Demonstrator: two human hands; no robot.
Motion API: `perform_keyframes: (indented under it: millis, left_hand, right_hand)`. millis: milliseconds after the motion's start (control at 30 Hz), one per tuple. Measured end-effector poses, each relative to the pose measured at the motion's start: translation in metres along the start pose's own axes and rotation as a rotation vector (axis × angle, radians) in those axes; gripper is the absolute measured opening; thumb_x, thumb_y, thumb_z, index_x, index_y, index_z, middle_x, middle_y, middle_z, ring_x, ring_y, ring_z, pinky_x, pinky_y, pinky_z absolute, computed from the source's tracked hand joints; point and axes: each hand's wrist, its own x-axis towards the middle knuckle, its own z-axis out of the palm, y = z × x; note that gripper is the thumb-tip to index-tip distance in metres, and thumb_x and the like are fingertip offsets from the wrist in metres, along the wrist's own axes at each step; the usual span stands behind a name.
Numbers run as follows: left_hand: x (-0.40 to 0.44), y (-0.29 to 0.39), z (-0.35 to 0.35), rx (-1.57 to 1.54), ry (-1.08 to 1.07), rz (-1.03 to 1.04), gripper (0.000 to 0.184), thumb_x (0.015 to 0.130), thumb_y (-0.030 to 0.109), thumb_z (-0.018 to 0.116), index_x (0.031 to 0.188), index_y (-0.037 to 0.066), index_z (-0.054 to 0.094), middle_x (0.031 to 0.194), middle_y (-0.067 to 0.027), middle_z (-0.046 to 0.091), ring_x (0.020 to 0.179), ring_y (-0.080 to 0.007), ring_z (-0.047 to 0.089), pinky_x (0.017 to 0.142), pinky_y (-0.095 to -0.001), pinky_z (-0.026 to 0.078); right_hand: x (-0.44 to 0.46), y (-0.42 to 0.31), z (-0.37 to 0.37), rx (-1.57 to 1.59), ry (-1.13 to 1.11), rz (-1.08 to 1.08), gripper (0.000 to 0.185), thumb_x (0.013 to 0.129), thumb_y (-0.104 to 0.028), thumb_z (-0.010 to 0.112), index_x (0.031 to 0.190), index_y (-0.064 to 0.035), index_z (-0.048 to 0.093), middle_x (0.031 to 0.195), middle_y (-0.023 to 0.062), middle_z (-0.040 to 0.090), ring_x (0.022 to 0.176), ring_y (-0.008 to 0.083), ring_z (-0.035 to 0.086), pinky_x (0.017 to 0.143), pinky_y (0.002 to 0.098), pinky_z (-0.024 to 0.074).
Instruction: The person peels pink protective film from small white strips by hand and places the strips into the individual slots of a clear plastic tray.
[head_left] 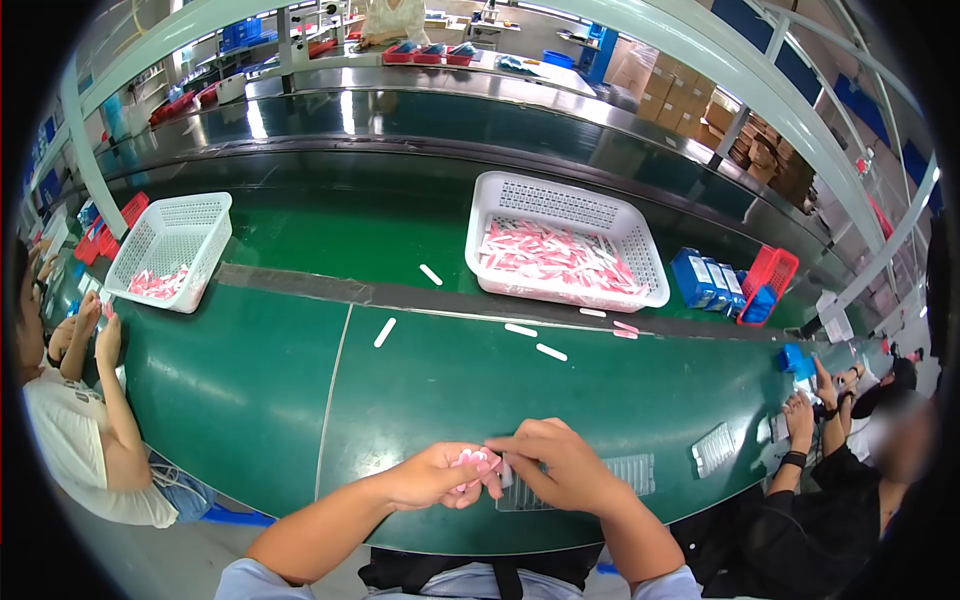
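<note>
Your left hand (pixel 442 476) grasps a bunch of pink and white strips (pixel 474 464), while whether your right hand (pixel 562 468), beside it over the clear tray (pixel 635 474), grips one cannot be told; uneven pressure could fan the bunch, dropping strips onto the table (pixel 400 400) below.

Worktop (pixel 250 370), from four round to eight o'clock: smooth, semi-glossy. Dark strip (pixel 430 300), nine to three: matt, scuffed-looking. At two o'clock, large basket (pixel 560 195) of perforated white plastic, low sheen; at nine, small white basket (pixel 180 235) of like material. At six, pink and white pieces (pixel 475 464), smooth, apparently plastic. At five, ribbed tray (pixel 635 475) of thin, clear, shiny plastic; likewise second tray (pixel 714 450) at four. At three, red basket (pixel 772 268) of openwork plastic. Between one and two, cartons (pixel 672 95) of matt brown cardboard. At eleven, dark surface (pixel 420 110), highly glossy. At seven, sleeve (pixel 265 582) of pale, matt cloth.
</note>
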Motion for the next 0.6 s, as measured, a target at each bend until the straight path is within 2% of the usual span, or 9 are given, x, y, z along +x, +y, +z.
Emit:
perform_keyframes:
  millis: [67,133,167,233,367,467,600]
  left_hand:
    - [0.002,-0.001,0.001,0.032,0.095,-0.001,0.033,0.108,0.035,0.052,0.121,0.006,0.061,0.099,-0.0060,0.067,0.066,-0.0068,0.049,0.053,-0.0199,0.034]
    - [0.002,-0.002,0.002,0.042,0.124,0.006,0.031,0.107,0.034,0.053,0.119,0.007,0.061,0.096,-0.0046,0.066,0.065,-0.0065,0.048,0.053,-0.0200,0.034]
    - [0.002,-0.002,0.004,0.048,0.152,0.012,0.028,0.107,0.034,0.054,0.116,0.008,0.061,0.094,-0.0032,0.066,0.064,-0.0061,0.047,0.052,-0.0202,0.034]
    - [0.003,-0.002,0.006,0.049,0.156,0.019,0.026,0.108,0.030,0.053,0.113,0.006,0.061,0.092,-0.0045,0.066,0.061,-0.0068,0.046,0.052,-0.0217,0.035]
    - [0.004,-0.004,0.006,0.060,0.164,0.064,0.024,0.108,0.025,0.052,0.111,0.004,0.061,0.090,-0.0062,0.066,0.059,-0.0073,0.046,0.052,-0.0226,0.037]
    - [0.004,-0.002,0.006,0.122,0.179,0.087,0.023,0.108,0.023,0.052,0.113,0.002,0.062,0.092,-0.0077,0.069,0.059,-0.0071,0.049,0.051,-0.0222,0.037]
    - [0.003,-0.001,0.009,0.160,0.206,0.103,0.024,0.108,0.021,0.053,0.115,0.001,0.063,0.095,-0.0098,0.072,0.060,-0.0072,0.053,0.050,-0.0219,0.037]
  right_hand:
    - [-0.002,-0.002,0.000,-0.040,0.021,0.054,0.022,0.094,-0.009,0.063,0.114,-0.0051,0.070,0.079,0.0060,0.064,0.064,0.0194,0.060,0.064,0.0339,0.0478]
    - [-0.005,-0.004,0.002,0.284,0.029,0.324,0.024,0.095,-0.012,0.063,0.117,-0.0050,0.068,0.082,0.0078,0.067,0.066,0.0202,0.062,0.064,0.0339,0.0487]
    - [-0.006,-0.005,0.004,0.289,0.033,0.326,0.024,0.095,-0.012,0.063,0.117,-0.0050,0.068,0.082,0.0078,0.067,0.066,0.0202,0.062,0.064,0.0339,0.0487]
    - [-0.007,-0.005,0.008,0.304,-0.077,0.379,0.027,0.094,-0.008,0.066,0.121,-0.0046,0.068,0.087,0.0071,0.071,0.075,0.0172,0.066,0.074,0.0312,0.0531]
    - [-0.010,-0.003,0.014,0.360,-0.045,0.414,0.022,0.095,-0.011,0.066,0.115,-0.0036,0.070,0.087,0.0083,0.072,0.075,0.0175,0.067,0.072,0.0306,0.0529]
    - [-0.011,-0.001,0.012,0.272,-0.019,0.438,0.017,0.094,-0.012,0.068,0.108,-0.0032,0.073,0.086,0.0085,0.071,0.075,0.0176,0.067,0.071,0.0303,0.0528]
    - [-0.008,-0.007,0.006,0.259,-0.002,0.367,0.015,0.092,-0.012,0.071,0.104,-0.0040,0.075,0.083,0.0077,0.070,0.071,0.0160,0.065,0.068,0.0291,0.0517]
